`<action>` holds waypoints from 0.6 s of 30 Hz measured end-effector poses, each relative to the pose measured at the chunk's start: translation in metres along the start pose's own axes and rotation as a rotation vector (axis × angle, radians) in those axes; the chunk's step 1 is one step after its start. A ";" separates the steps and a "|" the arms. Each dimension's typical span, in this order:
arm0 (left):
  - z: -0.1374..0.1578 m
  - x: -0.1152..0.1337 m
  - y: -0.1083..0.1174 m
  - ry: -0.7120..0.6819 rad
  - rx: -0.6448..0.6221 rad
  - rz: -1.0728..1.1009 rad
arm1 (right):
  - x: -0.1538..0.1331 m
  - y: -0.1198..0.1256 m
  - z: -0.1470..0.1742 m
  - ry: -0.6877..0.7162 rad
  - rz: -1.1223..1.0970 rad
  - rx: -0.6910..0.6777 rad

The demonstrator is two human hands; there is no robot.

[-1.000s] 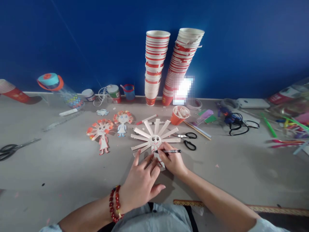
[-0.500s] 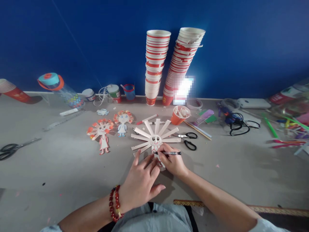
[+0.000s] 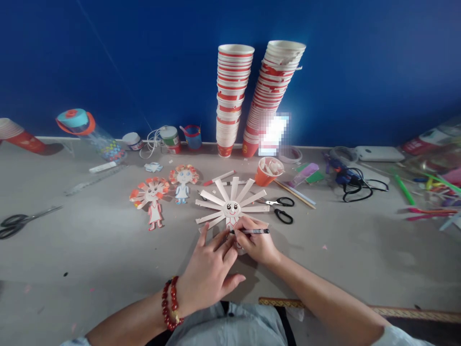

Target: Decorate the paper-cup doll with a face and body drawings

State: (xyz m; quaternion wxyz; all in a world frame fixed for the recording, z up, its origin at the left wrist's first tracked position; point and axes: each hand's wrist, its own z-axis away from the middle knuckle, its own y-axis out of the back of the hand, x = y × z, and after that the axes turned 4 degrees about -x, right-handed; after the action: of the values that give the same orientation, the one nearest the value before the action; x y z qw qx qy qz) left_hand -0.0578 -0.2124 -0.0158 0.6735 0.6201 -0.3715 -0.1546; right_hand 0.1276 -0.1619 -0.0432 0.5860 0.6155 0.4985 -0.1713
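A white paper doll with a drawn face and long paper strips fanned around its head lies on the table in front of me. My right hand is closed around a black marker pen, its tip at the doll's body. With fingers spread, my left hand rests over the doll's lower left side, fingertips on or close to it. Both hands partly hide the body. Black-handled scissors lie right of the doll, partly under its strips.
Two finished-looking paper dolls lie to the left. Behind stand tall stacks of paper cups and a cup of paper scraps. More scissors lie far left. A clear bottle leans at the back left.
The pen and my right hand have shifted slightly downward over the doll's body. My left hand has stayed almost in place.
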 end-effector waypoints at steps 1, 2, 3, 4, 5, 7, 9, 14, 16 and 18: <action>0.000 0.000 0.000 0.002 -0.002 0.004 | 0.000 0.000 0.000 0.004 0.004 0.002; 0.000 0.000 0.000 0.003 -0.003 0.008 | 0.000 0.000 0.000 0.009 0.008 0.004; 0.000 0.000 0.000 0.004 -0.003 0.012 | 0.000 0.000 0.000 0.012 0.011 0.006; 0.000 0.000 0.000 0.004 -0.001 0.014 | 0.000 0.000 0.000 0.012 0.013 0.006; 0.000 0.000 0.000 0.003 0.001 0.015 | 0.001 0.000 0.000 0.012 0.013 0.004; 0.000 0.000 0.000 0.001 0.006 0.015 | 0.001 0.000 0.000 0.013 0.008 0.001; 0.000 -0.001 0.000 0.001 0.010 0.014 | 0.001 0.000 0.000 0.009 -0.008 0.004; 0.000 -0.002 0.001 -0.004 0.023 0.008 | 0.000 0.000 0.000 -0.005 -0.042 0.050; -0.001 -0.002 0.002 -0.004 0.033 0.015 | 0.000 0.000 0.000 -0.003 -0.035 0.057; -0.001 -0.002 0.003 0.002 0.041 0.033 | 0.000 0.000 0.000 -0.001 -0.034 0.040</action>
State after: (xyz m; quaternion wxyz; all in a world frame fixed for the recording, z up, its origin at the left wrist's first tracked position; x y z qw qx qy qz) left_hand -0.0588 -0.2099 -0.0139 0.6634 0.6277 -0.3843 -0.1351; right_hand 0.1276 -0.1618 -0.0426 0.5706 0.6185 0.5053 -0.1915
